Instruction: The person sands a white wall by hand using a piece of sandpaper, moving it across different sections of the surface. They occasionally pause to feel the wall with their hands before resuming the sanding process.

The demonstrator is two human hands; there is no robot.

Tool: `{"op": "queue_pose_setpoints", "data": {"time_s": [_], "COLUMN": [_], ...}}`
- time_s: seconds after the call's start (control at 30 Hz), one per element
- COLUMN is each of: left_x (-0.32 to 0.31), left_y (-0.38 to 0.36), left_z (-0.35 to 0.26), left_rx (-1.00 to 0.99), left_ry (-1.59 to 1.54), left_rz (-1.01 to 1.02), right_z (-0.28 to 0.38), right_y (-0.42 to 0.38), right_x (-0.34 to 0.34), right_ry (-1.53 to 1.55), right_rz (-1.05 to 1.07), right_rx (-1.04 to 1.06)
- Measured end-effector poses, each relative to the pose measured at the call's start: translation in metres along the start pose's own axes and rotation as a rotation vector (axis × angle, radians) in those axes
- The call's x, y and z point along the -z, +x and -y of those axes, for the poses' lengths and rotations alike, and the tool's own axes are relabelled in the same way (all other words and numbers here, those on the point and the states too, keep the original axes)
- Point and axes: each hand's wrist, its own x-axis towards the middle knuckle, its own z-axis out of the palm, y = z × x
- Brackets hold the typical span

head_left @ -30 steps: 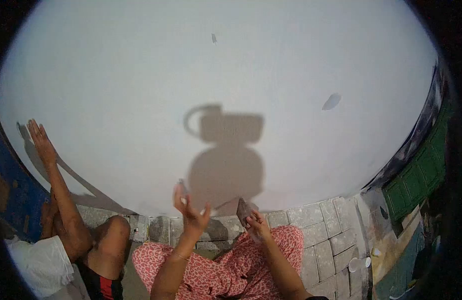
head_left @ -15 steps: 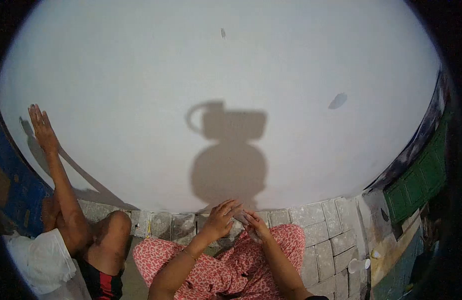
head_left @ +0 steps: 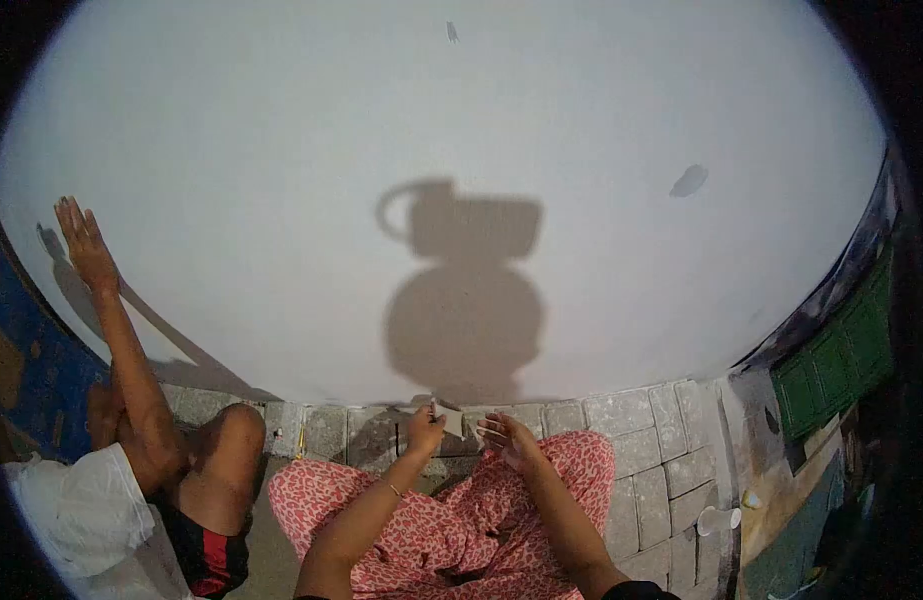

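My left hand (head_left: 424,434) is closed, thumb up, on a thin, pale, flat sheet (head_left: 454,421) that sticks out to its right. What kind of sheet it is, I cannot make out. Just to the right, my right hand (head_left: 511,442) is apart from the sheet with its fingers spread and nothing visible in them. Both hands are above my lap in pink patterned trousers (head_left: 331,505), close to the foot of a white wall (head_left: 281,200). A head-shaped shadow falls on the wall.
At left sits another person, whose raised hand (head_left: 89,250) is flat against the wall. Grey patches (head_left: 689,181) mark the wall. Paving blocks (head_left: 631,440) run along its base. A white cup (head_left: 717,520) lies at right, below a green panel (head_left: 831,370).
My hands were together on a greyish thing; now they have separated. The sheet is in my left hand, and my right hand has opened. The other person's hand stays against the wall.
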Motion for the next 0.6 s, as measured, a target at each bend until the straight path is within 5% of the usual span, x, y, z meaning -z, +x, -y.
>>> {"op": "queue_pose_setpoints", "data": {"time_s": [0.13, 0.23, 0.43, 0.5, 0.57, 0.6], "left_x": [-0.004, -0.007, -0.015, -0.017, -0.017, -0.016], "left_y": [-0.001, 0.007, -0.010, -0.014, -0.014, -0.012], "left_z": [0.000, 0.017, 0.000, -0.010, -0.013, -0.009], "left_rx": [0.305, 0.365, 0.285, 0.283, 0.279, 0.314], "left_ry": [-0.187, -0.413, -0.209, -0.080, 0.051, -0.134], "left_rz": [-0.050, -0.053, -0.030, 0.006, 0.041, 0.106], "right_z": [-0.006, -0.008, -0.022, -0.024, -0.021, -0.024], "right_y": [0.004, 0.007, 0.018, 0.006, 0.005, 0.006], "right_x": [0.009, 0.010, 0.001, -0.012, -0.017, -0.019], "right_ry": [0.030, -0.006, -0.248, -0.875, -0.986, -1.101], "right_rz": [-0.035, -0.057, -0.102, -0.072, 0.002, 0.037], "right_rx": [0.013, 0.034, 0.088, 0.590, 0.712, 0.714]}}
